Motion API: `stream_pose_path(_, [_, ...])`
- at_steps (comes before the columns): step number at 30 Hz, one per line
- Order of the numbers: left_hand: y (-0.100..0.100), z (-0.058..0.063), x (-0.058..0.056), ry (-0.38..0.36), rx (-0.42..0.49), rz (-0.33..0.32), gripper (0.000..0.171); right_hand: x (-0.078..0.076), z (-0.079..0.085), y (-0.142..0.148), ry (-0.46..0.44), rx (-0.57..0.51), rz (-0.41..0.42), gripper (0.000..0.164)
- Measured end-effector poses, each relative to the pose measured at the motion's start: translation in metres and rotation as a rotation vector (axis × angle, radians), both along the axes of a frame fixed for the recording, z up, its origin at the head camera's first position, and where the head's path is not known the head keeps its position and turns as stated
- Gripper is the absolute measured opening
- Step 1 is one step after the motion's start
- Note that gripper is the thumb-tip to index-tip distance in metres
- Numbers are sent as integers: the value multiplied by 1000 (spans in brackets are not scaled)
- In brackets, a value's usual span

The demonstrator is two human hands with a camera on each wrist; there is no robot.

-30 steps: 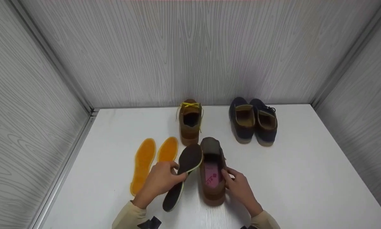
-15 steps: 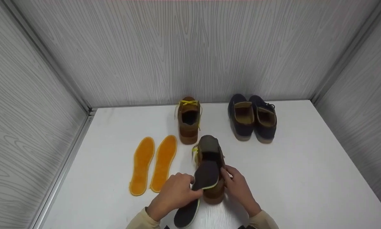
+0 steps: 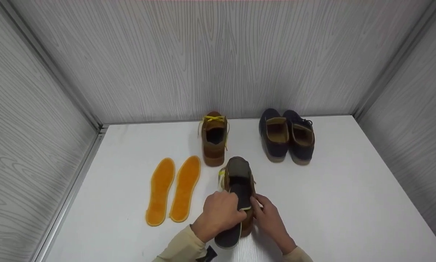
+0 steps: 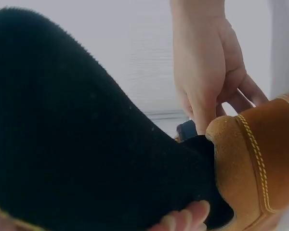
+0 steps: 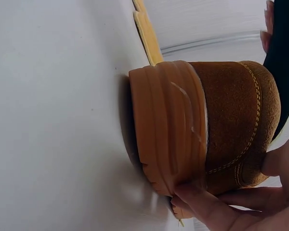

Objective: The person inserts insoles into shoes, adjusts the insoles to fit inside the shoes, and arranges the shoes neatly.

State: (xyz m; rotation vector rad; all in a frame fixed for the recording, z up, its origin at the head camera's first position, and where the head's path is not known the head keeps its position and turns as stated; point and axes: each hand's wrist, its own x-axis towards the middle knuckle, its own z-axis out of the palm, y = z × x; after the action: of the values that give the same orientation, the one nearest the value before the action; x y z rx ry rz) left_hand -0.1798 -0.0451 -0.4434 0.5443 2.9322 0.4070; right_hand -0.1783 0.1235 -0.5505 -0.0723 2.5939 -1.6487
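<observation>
The left hand (image 3: 223,214) pinches the black insole (image 3: 228,239), toe end at the mouth of the brown shoe (image 5: 229,113). The right hand (image 3: 269,220) pinches the shoe's side. I'd slide the insole in flat.

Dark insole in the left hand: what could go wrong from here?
The dark insole lies askew, its near end sticking out past the heel of the nearer brown shoe, so it might go in crooked. Its far end, hard to make out in the dark opening, could catch or fold. The right hand grips only one side, so a hard push might slide the shoe.
</observation>
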Motion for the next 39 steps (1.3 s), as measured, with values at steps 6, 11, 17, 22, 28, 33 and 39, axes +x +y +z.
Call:
stream_pose_path(6, [19,-13,-20,60,-65,45,26,0,-1,1,-37,-27,16,60])
stream_pose_path(11, [36,-25,-30,124,-140,78,25,0,-2,0,-64,6,-8,63])
stream_pose_path(17, [54,-34,-38,178,-236,66,18,1,-4,1,-71,37,-35,65])
stream_pose_path(22, [62,-38,-43,215,-290,54,16,-1,-4,3,-38,47,-9,63])
stream_pose_path(28, [63,-48,-51,247,-282,33,16,-1,-5,4,-30,46,9,62])
stream_pose_path(33, [61,-62,-58,205,-275,19,19,-1,-6,5,0,28,40,59])
stream_pose_path(39, [60,-67,-62,195,-284,4,21,-1,-8,6,7,7,68,59])
